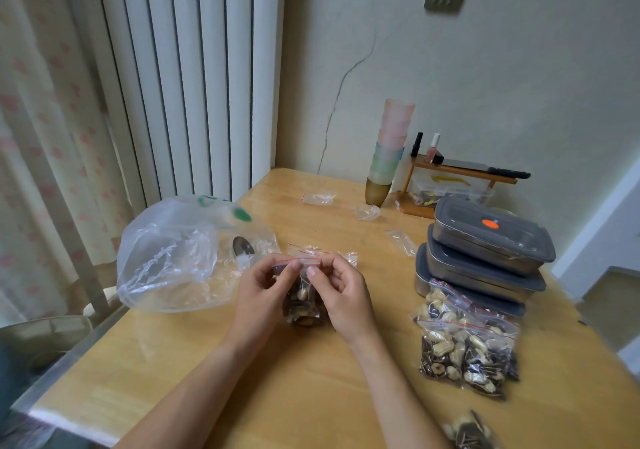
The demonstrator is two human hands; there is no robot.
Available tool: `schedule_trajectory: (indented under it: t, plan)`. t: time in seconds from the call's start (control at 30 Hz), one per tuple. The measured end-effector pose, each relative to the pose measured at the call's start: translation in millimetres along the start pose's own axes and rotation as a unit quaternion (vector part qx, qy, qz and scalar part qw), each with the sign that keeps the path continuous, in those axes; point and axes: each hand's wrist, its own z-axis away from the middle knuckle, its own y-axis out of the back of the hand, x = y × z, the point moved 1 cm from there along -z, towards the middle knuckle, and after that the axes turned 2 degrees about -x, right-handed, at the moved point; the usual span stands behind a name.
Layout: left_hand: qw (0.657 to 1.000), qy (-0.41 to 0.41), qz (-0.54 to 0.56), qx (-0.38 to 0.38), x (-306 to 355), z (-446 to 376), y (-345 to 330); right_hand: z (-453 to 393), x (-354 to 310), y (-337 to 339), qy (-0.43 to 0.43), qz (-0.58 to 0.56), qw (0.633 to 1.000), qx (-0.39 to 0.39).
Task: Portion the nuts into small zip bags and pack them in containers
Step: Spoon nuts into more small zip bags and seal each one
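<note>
Head view: both hands meet over the middle of the wooden surface point(173, 362), the left hand point(263, 289) and right hand point(341, 293) each pinching the red-striped top edge of a small zip bag point(303, 301) filled with nuts, fingers curled round the seal; the bag's bottom rests on the surface between the wrists. Just beyond it lie more small zip bags point(322, 253), flat; their number is unclear. To the left sits a large clear plastic bag point(166, 258), crumpled and open, with a round metal thing inside that cannot be made out. To the right stand three grey-lidded containers point(485, 258), stacked, the top one bearing an orange sticker. Touching their near side lie two filled zip bags point(467, 348), overlapping, and one more filled bag point(469, 431) at the near edge. At the far side stand a stack of plastic cups point(389, 151) and a small wooden rack point(453, 185).
</note>
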Motion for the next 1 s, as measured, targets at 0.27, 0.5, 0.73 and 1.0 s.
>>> schedule_trajectory:
  t: [0.27, 0.5, 0.73, 1.0]
  plan:
    - [1.000, -0.012, 0.009, -0.016, 1.7, 1.0, -1.1, -0.1, 2.1, 0.2, 0.003, 0.009, 1.000, 0.012]
    - [1.000, 0.000, 0.011, -0.026, -0.2, 0.9, -0.2, -0.5, 0.9, 3.6, 0.027, 0.003, 0.999, 0.038]
    - [0.999, -0.006, -0.015, -0.028, -0.3, 1.7, -2.2, -0.6, 0.3, 1.9, 0.028, 0.002, 0.999, 0.042]
    - [0.999, 0.001, -0.025, -0.027, -2.5, 0.9, -1.1, -0.6, 2.2, 0.5, 0.030, -0.002, 0.999, 0.039]
